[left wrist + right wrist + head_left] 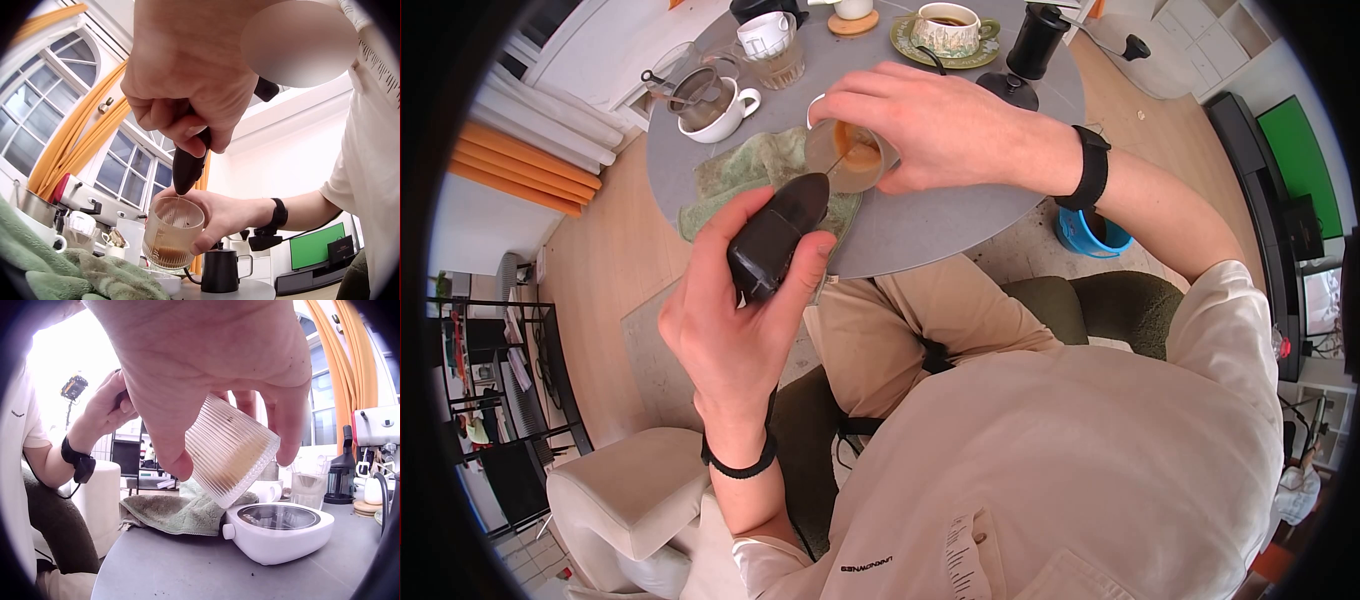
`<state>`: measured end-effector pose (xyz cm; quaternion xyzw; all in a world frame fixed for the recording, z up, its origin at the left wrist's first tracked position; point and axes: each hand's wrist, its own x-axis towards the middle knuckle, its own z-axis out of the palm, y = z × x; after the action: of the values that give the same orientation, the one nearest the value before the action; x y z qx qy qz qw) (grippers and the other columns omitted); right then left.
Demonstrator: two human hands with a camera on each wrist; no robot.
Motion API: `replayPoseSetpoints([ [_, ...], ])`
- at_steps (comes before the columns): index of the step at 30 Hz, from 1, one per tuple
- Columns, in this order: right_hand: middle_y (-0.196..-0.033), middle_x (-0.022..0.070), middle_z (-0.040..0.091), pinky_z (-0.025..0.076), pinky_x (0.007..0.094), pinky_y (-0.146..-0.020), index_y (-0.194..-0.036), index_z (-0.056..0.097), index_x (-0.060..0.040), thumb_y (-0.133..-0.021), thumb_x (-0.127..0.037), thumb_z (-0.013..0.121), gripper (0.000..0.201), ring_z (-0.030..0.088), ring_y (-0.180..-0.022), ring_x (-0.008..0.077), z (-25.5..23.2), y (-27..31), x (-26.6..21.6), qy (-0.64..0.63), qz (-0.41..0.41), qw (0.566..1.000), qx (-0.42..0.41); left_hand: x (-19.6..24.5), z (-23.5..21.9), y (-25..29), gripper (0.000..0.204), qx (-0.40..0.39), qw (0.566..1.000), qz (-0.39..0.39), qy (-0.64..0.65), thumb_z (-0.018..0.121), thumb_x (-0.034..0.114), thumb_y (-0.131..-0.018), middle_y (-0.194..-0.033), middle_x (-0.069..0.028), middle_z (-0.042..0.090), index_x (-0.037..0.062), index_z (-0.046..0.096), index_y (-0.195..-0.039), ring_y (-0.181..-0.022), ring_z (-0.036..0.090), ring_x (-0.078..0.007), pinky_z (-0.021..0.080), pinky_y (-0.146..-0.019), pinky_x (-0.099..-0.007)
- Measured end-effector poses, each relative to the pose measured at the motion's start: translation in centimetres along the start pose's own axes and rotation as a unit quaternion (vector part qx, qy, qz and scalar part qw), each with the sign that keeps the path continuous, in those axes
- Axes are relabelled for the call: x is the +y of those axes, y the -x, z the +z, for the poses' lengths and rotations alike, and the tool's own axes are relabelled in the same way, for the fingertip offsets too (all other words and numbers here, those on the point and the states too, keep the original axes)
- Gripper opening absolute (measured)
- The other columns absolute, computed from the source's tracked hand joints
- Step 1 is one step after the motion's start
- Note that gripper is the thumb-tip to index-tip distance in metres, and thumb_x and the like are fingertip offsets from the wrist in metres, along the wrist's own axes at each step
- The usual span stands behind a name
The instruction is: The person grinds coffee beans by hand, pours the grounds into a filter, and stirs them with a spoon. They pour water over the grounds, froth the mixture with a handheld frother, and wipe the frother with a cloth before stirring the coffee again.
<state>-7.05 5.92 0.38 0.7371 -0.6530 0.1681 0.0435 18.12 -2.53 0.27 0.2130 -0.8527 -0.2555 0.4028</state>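
A black handheld frother (778, 235) is gripped in the left hand (735, 320), its thin rod reaching into a ribbed glass (850, 158). The right hand (945, 125) holds that glass, tilted, with fingers and thumb round its sides. Brown liquid lies low in the glass (172, 234) in the left wrist view. In the right wrist view the glass (231, 450) is held above the table, over the edge of a white scale (281, 528). Whether the rod's tip touches the liquid, I cannot tell.
A green towel (740, 170) lies beside the glass. Behind stand a white cup (720, 120) with a metal vessel, a glass with a small cup (780, 60), a patterned cup on a green saucer (948, 32) and a black grinder (1038, 45). A black kettle (220, 272) stands nearby.
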Motion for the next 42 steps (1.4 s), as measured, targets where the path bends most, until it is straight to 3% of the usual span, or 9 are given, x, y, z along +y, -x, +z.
replayPoseSetpoints([
  [42,-0.133,0.0024,0.061,0.060,0.0417,-0.096,-0.143,0.056,-0.0167,-0.073,-0.010,0.086,0.076,0.060,-0.121,0.0281,-0.28,0.15,-0.28,-0.006,0.002,1.000,-0.004,0.09,0.10,0.05,0.048,-0.001,1.000,0.004,0.004,0.097,0.021,-0.080,-0.098,-0.0107,0.080,0.0045,0.074,-0.118,-0.082,0.077,-0.0164,0.060,-0.071,-0.0283],
])
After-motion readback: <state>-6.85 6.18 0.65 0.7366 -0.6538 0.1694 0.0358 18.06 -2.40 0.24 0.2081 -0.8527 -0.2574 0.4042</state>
